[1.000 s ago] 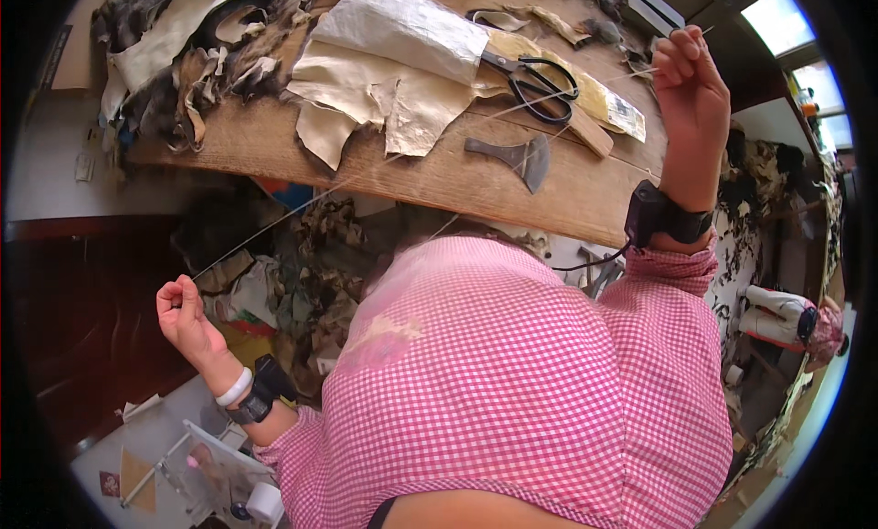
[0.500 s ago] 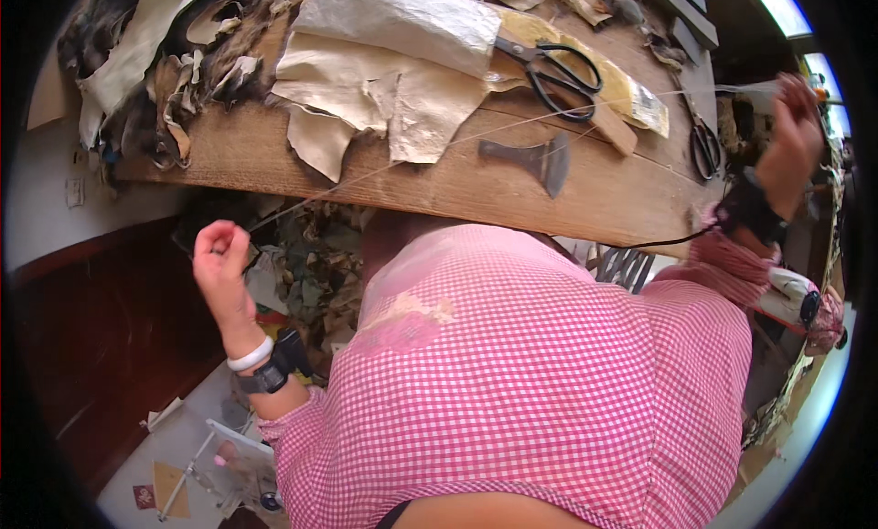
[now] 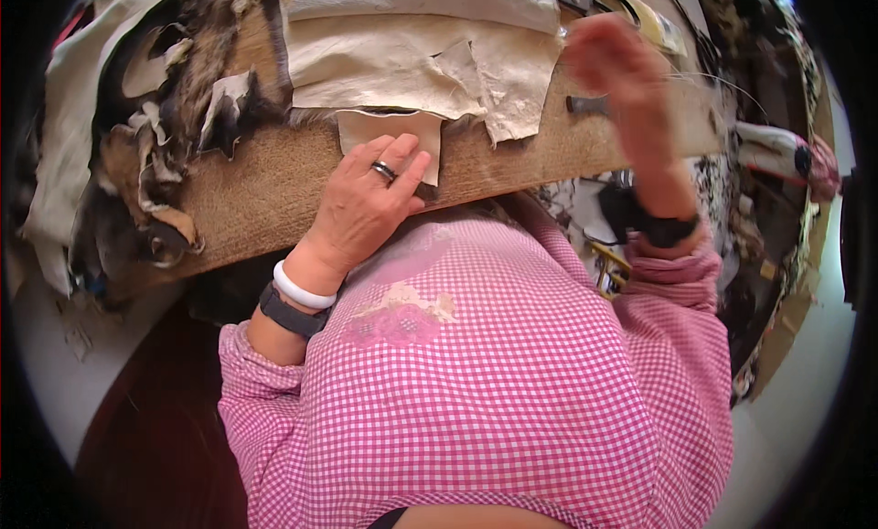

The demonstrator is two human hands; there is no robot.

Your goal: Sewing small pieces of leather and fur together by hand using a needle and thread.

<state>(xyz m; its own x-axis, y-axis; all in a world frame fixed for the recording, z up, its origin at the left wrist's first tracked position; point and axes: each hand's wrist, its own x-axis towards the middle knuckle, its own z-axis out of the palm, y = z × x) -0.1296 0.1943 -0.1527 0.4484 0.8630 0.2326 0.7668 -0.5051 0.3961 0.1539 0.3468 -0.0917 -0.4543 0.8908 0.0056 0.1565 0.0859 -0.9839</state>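
Note:
My left hand (image 3: 370,195) lies at the table's front edge, its fingers stretched out and slightly apart over a small pale flap of hide (image 3: 389,131). That flap comes out from under a larger cream hide (image 3: 384,63) with a torn lower edge. My right hand (image 3: 617,67) is raised over the right part of the table and smeared by motion, so its fingers do not show clearly. A thin pale thread (image 3: 732,83) curves off to the right of it. Whether the hand holds the thread cannot be made out.
Black-handled scissors (image 3: 611,0) lie beyond my right hand. A dark metal tool (image 3: 585,104), partly hidden, rests beside my right wrist. Furry hide scraps (image 3: 151,163) are heaped on the left of the wooden table (image 3: 247,195). A white-and-red object (image 3: 773,149) is at the far right.
My left hand has moved from the lower left up onto the hide flap. My right hand has come inward over the table. The thread no longer stretches between them. The view has shifted.

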